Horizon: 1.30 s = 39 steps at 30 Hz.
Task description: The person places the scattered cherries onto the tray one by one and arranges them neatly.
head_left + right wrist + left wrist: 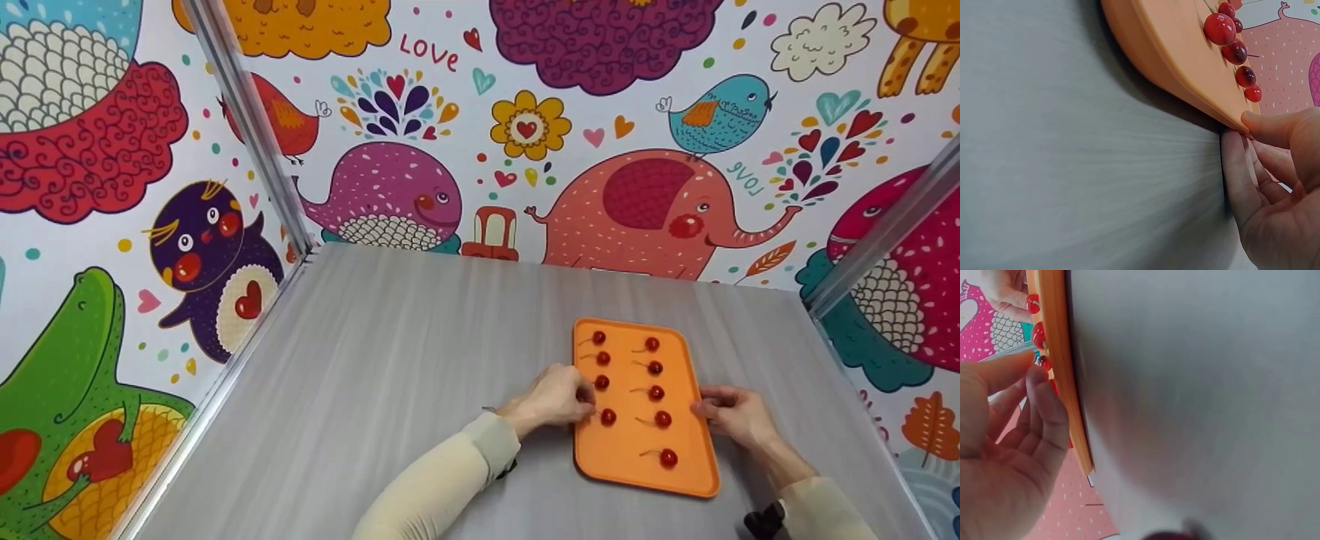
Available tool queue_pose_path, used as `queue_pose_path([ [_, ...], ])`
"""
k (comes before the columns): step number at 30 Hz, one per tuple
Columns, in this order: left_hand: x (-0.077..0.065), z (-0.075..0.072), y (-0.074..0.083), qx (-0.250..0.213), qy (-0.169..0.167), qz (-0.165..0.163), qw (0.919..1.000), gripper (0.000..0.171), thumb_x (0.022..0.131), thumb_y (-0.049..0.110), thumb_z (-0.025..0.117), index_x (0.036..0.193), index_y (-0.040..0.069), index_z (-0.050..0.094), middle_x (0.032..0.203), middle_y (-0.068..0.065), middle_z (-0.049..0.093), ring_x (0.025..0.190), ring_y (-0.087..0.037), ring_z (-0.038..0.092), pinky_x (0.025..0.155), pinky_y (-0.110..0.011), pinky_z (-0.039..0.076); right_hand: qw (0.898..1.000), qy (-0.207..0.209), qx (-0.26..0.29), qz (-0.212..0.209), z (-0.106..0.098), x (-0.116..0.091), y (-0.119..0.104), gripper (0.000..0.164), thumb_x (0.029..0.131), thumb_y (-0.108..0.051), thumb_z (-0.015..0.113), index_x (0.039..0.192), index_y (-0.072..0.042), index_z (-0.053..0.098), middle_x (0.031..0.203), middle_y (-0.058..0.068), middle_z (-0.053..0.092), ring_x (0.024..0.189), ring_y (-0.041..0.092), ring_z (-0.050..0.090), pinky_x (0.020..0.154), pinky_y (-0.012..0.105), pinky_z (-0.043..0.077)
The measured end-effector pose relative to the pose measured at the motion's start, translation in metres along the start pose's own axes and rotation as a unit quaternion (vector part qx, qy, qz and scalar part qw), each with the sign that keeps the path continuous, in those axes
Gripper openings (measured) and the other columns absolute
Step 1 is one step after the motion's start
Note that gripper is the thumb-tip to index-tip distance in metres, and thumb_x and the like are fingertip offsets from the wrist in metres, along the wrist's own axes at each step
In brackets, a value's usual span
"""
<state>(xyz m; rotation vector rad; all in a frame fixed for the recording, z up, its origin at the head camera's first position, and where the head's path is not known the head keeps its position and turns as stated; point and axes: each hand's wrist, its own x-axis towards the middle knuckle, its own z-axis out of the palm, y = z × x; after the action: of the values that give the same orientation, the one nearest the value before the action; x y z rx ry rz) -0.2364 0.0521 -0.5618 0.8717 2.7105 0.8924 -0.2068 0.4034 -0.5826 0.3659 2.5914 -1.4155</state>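
Observation:
An orange tray (622, 469) lies on the table, bearing red cherries with thin stems in two rows. Over its left edge, my left hand (556, 395) pinches the stem end of the nearest left-row cherry (608, 416), which rests on the tray. In the left wrist view, that hand's thumb and forefinger meet beside the cherries; the stem itself is hidden there. My right hand (739, 415) grips the tray's right rim, thumb on top and forefinger beneath, as the right wrist view shows. The right row's nearest cherry (668, 457) lies close to the tray's front.
The grey wood-grain table (375, 360) extends left of and behind the tray. Cartoon-printed walls stand at the back and both sides, joined by metal posts (255, 127). A blurred dark red thing (1168, 536) shows at the bottom of the left wrist view.

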Motion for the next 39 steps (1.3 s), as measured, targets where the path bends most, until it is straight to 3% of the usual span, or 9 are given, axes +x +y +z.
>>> queue_pose_path([
  [7,-0.006,-0.018,-0.013,-0.017,-0.002,0.021,0.9996,0.007,0.101,0.02,0.082,0.098,0.016,0.088,0.093,0.004,0.084,0.069,0.003,0.059,0.069,-0.014,0.049,1.0,0.001,0.007,-0.01,0.001,0.001,0.001,0.056,0.105,-0.014,0.079,0.147,0.017,0.061,0.102,0.0,0.078,0.084,0.002,0.073,0.075,0.024,0.066],
  [12,-0.01,-0.028,-0.023,-0.021,-0.005,0.031,0.9993,0.012,0.101,0.021,0.08,0.106,0.014,0.089,0.096,0.002,0.086,0.073,0.005,0.061,0.072,-0.012,0.049,1.0,0.0,0.0,-0.01,0.0,0.0,0.001,0.056,0.105,-0.015,0.079,0.147,0.017,0.061,0.108,0.006,0.08,0.087,0.004,0.073,0.077,0.026,0.067],
  [22,-0.021,-0.044,-0.044,-0.036,-0.014,0.005,0.9992,0.019,0.104,0.022,0.079,0.117,0.011,0.087,0.095,0.0,0.087,0.066,0.005,0.064,0.076,-0.016,0.055,1.0,-0.004,0.004,-0.001,0.0,0.001,0.001,0.056,0.106,-0.016,0.078,0.148,0.016,0.061,0.118,0.016,0.08,0.091,0.005,0.074,0.08,0.029,0.068],
  [31,-0.034,-0.068,-0.058,-0.057,0.004,0.01,0.9983,0.017,0.105,0.019,0.077,0.112,0.009,0.087,0.097,-0.005,0.085,0.075,0.001,0.06,0.072,-0.018,0.051,1.0,-0.009,0.009,-0.003,-0.001,0.0,0.001,0.056,0.105,-0.016,0.079,0.147,0.017,0.061,0.106,0.004,0.079,0.087,0.005,0.074,0.079,0.029,0.069],
  [39,-0.051,-0.076,-0.072,-0.071,0.006,-0.001,0.9975,0.017,0.106,0.02,0.076,0.11,0.008,0.088,0.097,-0.006,0.084,0.075,-0.003,0.062,0.067,-0.018,0.05,1.0,-0.008,0.005,0.0,-0.001,0.001,0.001,0.056,0.106,-0.018,0.079,0.146,0.016,0.061,0.104,0.002,0.08,0.087,0.006,0.074,0.078,0.027,0.068],
])
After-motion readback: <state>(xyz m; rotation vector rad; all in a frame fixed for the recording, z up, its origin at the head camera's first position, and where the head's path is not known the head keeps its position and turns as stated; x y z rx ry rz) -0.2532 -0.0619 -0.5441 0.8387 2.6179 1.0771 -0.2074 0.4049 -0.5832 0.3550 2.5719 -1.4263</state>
